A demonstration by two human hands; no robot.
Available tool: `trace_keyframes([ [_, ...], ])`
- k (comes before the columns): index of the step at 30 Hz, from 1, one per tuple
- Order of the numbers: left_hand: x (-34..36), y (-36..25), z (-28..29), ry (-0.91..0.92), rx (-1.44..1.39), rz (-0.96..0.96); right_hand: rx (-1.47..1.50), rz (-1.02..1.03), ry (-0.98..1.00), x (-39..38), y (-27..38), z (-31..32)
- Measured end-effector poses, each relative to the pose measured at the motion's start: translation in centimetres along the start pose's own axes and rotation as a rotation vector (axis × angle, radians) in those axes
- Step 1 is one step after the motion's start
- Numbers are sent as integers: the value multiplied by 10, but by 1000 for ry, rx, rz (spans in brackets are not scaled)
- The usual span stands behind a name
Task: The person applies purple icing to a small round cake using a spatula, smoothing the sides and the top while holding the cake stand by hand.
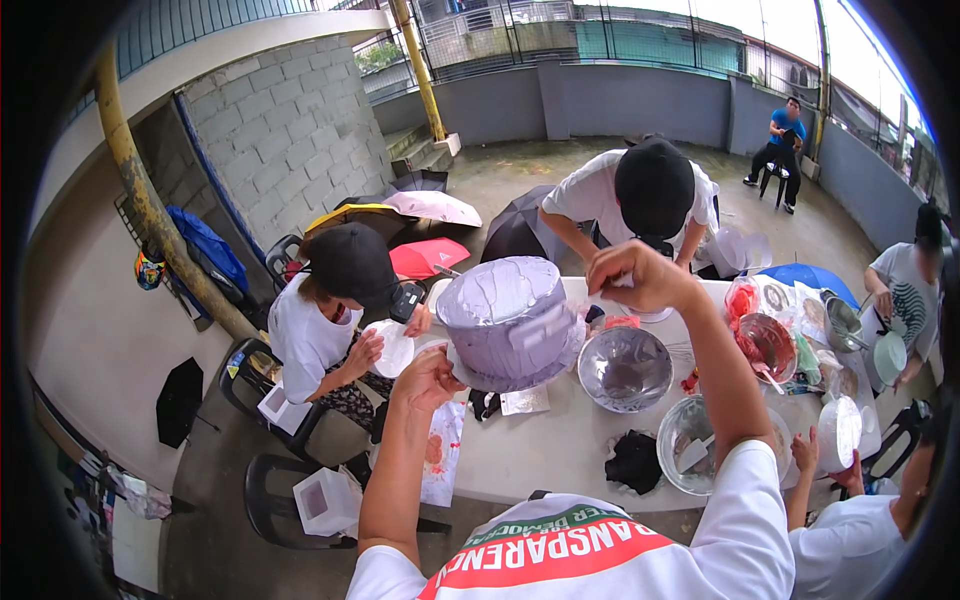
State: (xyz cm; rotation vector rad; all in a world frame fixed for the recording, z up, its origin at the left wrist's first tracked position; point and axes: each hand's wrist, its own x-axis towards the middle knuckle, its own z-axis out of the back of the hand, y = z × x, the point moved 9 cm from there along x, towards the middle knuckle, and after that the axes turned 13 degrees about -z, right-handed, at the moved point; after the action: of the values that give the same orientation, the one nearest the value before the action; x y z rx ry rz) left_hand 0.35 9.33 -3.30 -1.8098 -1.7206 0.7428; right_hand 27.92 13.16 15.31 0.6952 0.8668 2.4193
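Note:
In front of me a round cake (505, 350) covered in lavender frosting is held up above the table, its top streaked and uneven. My left hand (428, 378) is closed on the near left edge of the cake board (468, 376) beneath it. My right hand (635, 278) is raised to the right of the cake, fingers bent in a pinch. What those fingers hold, if anything, is too small to make out. A metal mixing bowl (625, 370) with lavender frosting smeared inside stands right of the cake.
The white table (540, 455) carries a black cloth (634, 460), another large bowl (690, 440) and a bowl of red frosting (765, 345). Co-workers in caps stand or sit around it. Open umbrellas (425, 257) lie behind; chairs (285, 495) with white boxes are at left.

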Motion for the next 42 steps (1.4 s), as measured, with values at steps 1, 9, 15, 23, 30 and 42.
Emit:
trace_keyframes([
  [1, 1, 0, 1, -30, -6, -22, 51, 3, -32, 2, 2, 11],
  [9, 7, 1, -1, -29, 33, -41, 213, -60, -2, 0, -10, 15],
  [15, 9, 2, -10, 119, -19, -24, 319, -76, -54, 5, -22, 19],
  [23, 15, 1, -22, -179, 117, -269, -113, 103, -461, -23, 42, 19],
  [30, 9, 2, -45, -204, 114, -339, -243, -47, -403, -18, 10, -42],
  [42, -1, -4, -47, -167, 121, -323, -203, -82, -563, -3, 31, -3],
])
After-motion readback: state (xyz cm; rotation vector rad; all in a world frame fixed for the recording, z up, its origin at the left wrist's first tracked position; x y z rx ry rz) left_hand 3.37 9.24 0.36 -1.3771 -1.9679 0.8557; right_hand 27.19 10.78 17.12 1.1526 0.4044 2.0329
